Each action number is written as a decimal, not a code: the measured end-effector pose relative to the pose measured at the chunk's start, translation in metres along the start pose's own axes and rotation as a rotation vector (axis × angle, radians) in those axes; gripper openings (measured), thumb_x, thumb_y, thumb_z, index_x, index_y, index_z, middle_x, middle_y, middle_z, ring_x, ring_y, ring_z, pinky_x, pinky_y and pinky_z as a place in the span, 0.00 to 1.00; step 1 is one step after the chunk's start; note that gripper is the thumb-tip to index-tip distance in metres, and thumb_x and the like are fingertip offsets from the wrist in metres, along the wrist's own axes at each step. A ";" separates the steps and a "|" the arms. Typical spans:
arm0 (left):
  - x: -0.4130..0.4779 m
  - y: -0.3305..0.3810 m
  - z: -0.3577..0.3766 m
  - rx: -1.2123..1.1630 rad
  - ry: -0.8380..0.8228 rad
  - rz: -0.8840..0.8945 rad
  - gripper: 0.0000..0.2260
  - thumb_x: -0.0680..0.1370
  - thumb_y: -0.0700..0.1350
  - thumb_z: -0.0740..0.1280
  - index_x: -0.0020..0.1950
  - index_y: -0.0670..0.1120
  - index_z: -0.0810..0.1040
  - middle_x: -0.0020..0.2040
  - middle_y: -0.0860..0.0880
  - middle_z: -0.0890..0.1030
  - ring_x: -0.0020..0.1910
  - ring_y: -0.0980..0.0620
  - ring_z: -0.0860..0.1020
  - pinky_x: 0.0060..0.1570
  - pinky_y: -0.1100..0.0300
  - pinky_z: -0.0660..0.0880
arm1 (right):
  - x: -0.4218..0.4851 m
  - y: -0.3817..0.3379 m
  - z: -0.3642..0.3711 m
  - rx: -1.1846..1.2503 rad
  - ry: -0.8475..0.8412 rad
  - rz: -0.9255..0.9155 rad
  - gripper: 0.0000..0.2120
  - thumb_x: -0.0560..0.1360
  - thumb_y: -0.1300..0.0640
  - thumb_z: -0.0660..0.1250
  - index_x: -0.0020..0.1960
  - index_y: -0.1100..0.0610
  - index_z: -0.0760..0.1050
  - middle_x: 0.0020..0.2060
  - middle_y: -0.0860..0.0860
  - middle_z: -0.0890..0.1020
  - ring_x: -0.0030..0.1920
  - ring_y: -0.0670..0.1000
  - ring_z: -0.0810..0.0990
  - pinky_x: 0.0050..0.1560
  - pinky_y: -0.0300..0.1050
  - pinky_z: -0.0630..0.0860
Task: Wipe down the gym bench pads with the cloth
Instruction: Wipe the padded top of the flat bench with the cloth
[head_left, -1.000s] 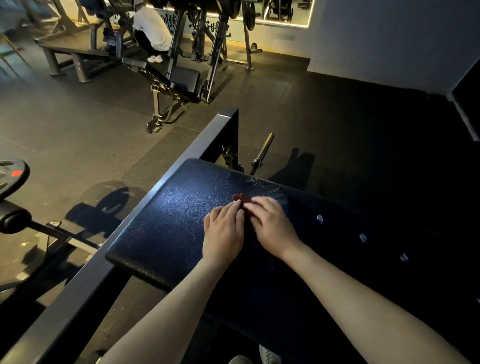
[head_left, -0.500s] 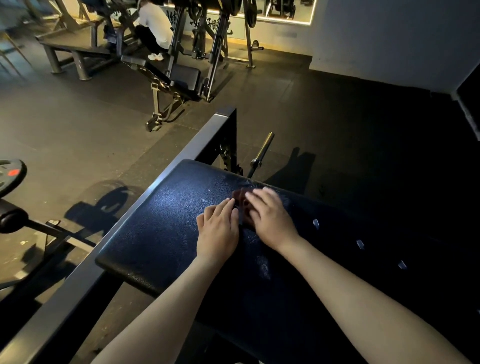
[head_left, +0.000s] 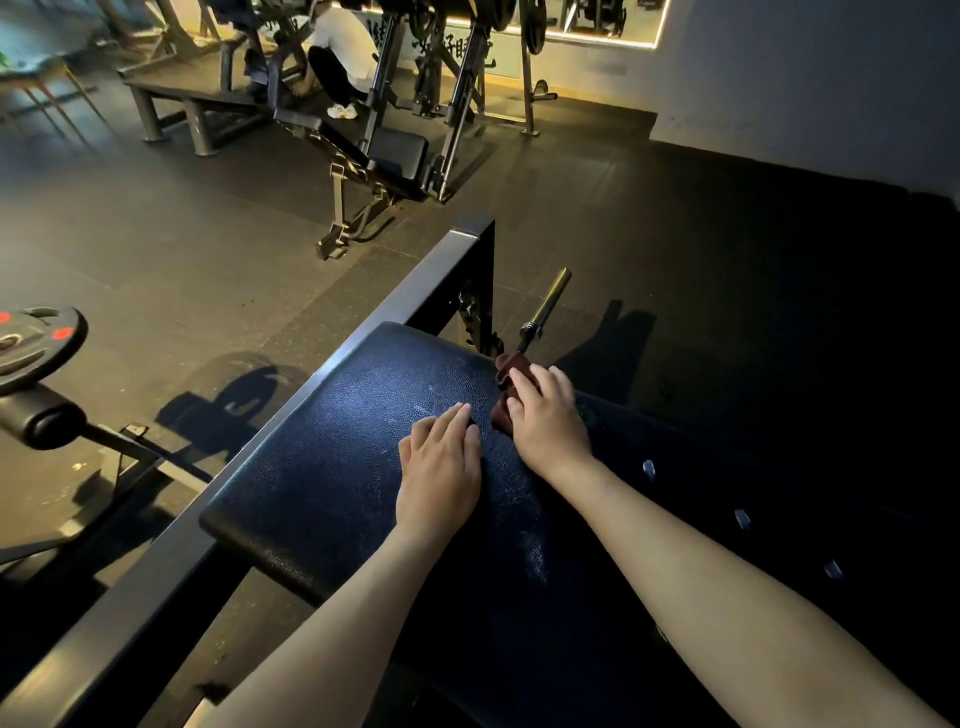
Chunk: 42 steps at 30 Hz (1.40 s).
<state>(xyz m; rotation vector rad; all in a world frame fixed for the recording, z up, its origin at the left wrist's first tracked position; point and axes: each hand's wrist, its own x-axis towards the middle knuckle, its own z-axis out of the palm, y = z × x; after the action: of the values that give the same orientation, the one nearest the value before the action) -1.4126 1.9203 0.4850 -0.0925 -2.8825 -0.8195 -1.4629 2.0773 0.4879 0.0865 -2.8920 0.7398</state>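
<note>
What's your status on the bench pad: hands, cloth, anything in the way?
Left hand flat on pad, empty. Right hand pressing cloth down at pad's far edge. Bar end just beyond the cloth, off the pad.

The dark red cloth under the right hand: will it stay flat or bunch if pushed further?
Likely floppy: the cloth shows folds beside the right hand. It probably bunches rather than slides flat on the grained bench pad. It sits near the pad's far edge, so a further push may drop it off.
</note>
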 end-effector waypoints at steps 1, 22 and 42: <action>0.000 0.000 0.000 -0.004 0.004 0.000 0.20 0.85 0.53 0.54 0.76 0.50 0.70 0.74 0.55 0.71 0.69 0.51 0.64 0.69 0.52 0.59 | 0.000 -0.003 0.002 -0.014 -0.011 0.001 0.21 0.83 0.53 0.57 0.75 0.57 0.67 0.75 0.57 0.65 0.76 0.59 0.57 0.74 0.58 0.61; -0.074 -0.050 -0.037 0.035 0.135 0.009 0.24 0.82 0.55 0.51 0.69 0.48 0.78 0.67 0.52 0.78 0.65 0.48 0.71 0.67 0.49 0.62 | -0.110 -0.077 0.026 0.052 0.028 -0.158 0.19 0.80 0.54 0.61 0.69 0.57 0.75 0.70 0.55 0.72 0.72 0.59 0.66 0.70 0.57 0.69; -0.051 -0.077 -0.055 0.190 0.022 -0.063 0.23 0.84 0.57 0.49 0.76 0.54 0.68 0.77 0.55 0.67 0.70 0.50 0.62 0.69 0.51 0.58 | -0.042 -0.079 0.032 0.046 0.004 -0.077 0.21 0.83 0.57 0.59 0.75 0.58 0.67 0.74 0.57 0.66 0.77 0.59 0.57 0.75 0.58 0.60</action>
<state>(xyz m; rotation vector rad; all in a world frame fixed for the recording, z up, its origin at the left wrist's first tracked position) -1.3629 1.8247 0.4829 0.0278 -2.9383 -0.5475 -1.4182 1.9938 0.4908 0.2003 -2.8498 0.7914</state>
